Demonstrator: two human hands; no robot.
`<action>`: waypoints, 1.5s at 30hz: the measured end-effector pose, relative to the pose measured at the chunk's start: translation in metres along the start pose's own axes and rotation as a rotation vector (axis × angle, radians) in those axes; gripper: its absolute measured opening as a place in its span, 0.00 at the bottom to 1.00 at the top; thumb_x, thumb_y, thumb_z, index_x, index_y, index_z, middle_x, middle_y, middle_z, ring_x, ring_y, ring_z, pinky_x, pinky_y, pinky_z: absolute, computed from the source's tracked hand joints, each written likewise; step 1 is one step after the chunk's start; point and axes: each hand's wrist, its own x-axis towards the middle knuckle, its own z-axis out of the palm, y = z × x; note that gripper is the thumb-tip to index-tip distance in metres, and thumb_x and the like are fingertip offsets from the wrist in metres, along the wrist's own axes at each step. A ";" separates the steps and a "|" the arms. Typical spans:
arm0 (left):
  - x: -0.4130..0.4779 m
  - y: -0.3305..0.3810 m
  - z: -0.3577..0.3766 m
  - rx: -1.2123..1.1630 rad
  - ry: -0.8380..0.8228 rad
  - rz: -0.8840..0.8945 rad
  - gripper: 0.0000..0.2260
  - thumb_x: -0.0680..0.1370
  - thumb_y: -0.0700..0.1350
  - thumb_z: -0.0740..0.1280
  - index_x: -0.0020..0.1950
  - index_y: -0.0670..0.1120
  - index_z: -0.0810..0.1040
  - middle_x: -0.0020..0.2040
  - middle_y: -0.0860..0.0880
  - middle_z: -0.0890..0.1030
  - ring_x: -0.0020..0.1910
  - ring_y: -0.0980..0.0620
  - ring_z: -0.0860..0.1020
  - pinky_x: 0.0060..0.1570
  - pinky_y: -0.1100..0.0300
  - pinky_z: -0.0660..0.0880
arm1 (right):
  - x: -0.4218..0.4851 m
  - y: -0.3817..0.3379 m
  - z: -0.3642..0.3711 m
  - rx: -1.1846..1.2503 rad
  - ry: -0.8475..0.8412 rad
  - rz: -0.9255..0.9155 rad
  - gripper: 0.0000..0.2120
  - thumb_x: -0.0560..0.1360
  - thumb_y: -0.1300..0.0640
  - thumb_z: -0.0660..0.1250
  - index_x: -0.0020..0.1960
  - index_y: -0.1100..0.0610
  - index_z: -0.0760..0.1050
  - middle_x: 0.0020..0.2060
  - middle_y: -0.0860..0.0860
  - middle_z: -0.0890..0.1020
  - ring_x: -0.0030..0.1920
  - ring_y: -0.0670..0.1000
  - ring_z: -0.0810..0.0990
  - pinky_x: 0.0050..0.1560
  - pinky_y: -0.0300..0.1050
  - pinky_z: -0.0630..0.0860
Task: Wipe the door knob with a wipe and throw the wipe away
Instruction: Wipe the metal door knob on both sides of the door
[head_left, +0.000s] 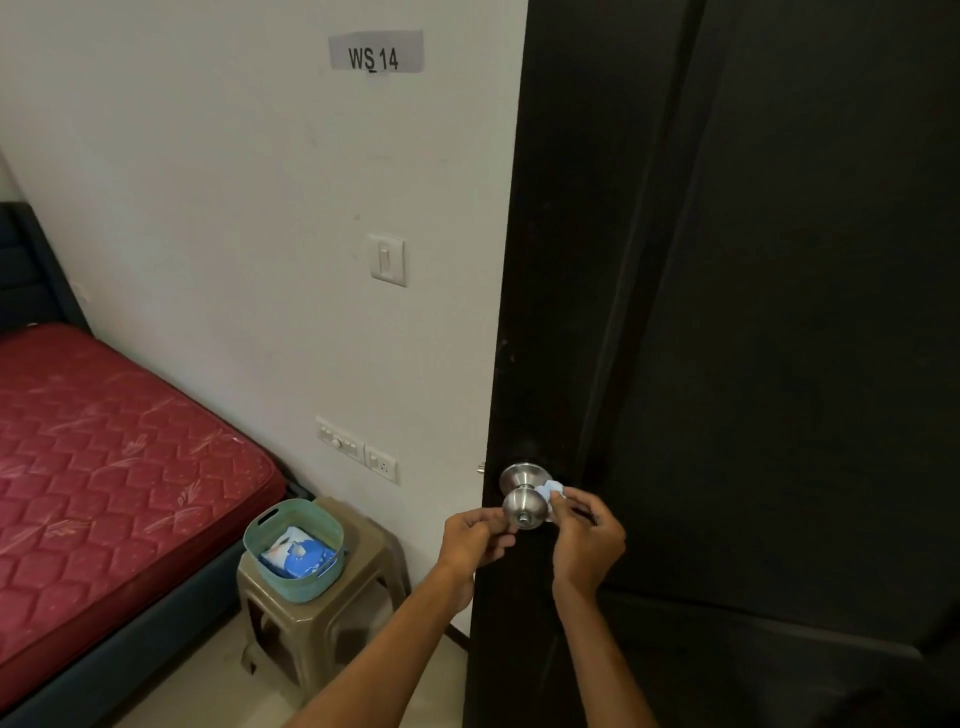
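A round steel door knob sticks out of a dark door near its left edge. My right hand pinches a crumpled pale blue wipe against the knob's right side. My left hand is at the knob's left side, its curled fingertips touching the knob's edge. A blue and white wipe pack lies in a green basket on a plastic stool.
The beige plastic stool stands against the white wall, left of the door. A bed with a red mattress fills the left side. Switches and a socket are on the wall above the stool. Pale floor shows below the stool.
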 end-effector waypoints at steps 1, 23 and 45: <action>-0.001 -0.002 0.001 -0.038 -0.021 -0.044 0.07 0.81 0.40 0.66 0.53 0.44 0.85 0.48 0.44 0.88 0.46 0.51 0.85 0.44 0.62 0.81 | 0.000 0.001 0.000 0.035 0.016 0.042 0.08 0.73 0.67 0.74 0.49 0.57 0.84 0.42 0.50 0.87 0.43 0.48 0.86 0.43 0.43 0.83; 0.000 -0.003 0.019 -0.473 0.271 -0.057 0.05 0.77 0.35 0.71 0.52 0.38 0.84 0.46 0.41 0.88 0.46 0.45 0.87 0.40 0.58 0.83 | -0.017 0.028 -0.010 0.005 -0.279 0.422 0.09 0.75 0.67 0.69 0.49 0.56 0.84 0.47 0.51 0.86 0.51 0.50 0.82 0.50 0.44 0.77; -0.004 0.049 0.035 0.555 0.296 0.653 0.05 0.74 0.39 0.76 0.49 0.44 0.88 0.42 0.50 0.87 0.40 0.57 0.84 0.45 0.63 0.82 | 0.019 -0.022 -0.020 -0.038 -0.256 0.049 0.07 0.77 0.63 0.70 0.52 0.54 0.84 0.48 0.47 0.85 0.49 0.42 0.84 0.47 0.36 0.81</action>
